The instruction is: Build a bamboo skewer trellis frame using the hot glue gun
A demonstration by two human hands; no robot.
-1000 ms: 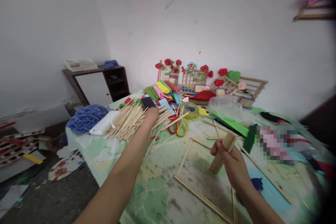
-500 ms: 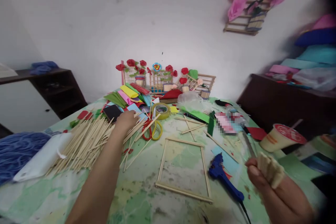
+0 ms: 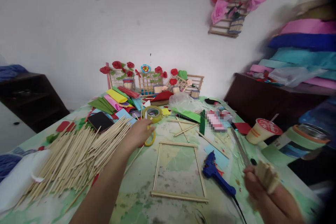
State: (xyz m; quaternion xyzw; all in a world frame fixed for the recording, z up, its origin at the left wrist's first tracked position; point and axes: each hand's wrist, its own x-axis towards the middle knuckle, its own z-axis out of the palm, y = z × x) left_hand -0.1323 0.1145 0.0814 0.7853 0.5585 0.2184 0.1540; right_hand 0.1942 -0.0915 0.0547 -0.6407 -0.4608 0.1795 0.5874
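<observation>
My right hand (image 3: 271,192), low at the right, is closed around a bundle of thin wooden sticks (image 3: 267,176), their cut ends showing. My left hand (image 3: 139,132) reaches over the table with its fingers curled, at the scissors; whatever is in its grip is hidden. Of the scissors, one yellow handle (image 3: 150,138) shows beside the fingers. To the left of that arm lies a big pile of loose wooden sticks (image 3: 70,157). A square frame of sticks (image 3: 180,196) lies flat between my hands, with a blue glue gun (image 3: 219,175) at its right.
Behind the scissors are a tape roll (image 3: 153,112), coloured paper (image 3: 115,96) and a dark phone-like slab (image 3: 100,121). Crossed sticks (image 3: 185,128) lie beyond the frame. A drink cup (image 3: 262,131) and a large jar (image 3: 295,145) stand at right. Flower-decorated stick panels (image 3: 149,82) line the wall.
My left hand has moved from the stick pile rightward to the scissors. Fewer loose sticks show around the scissors. My right hand keeps its bundle. The view has turned somewhat right.
</observation>
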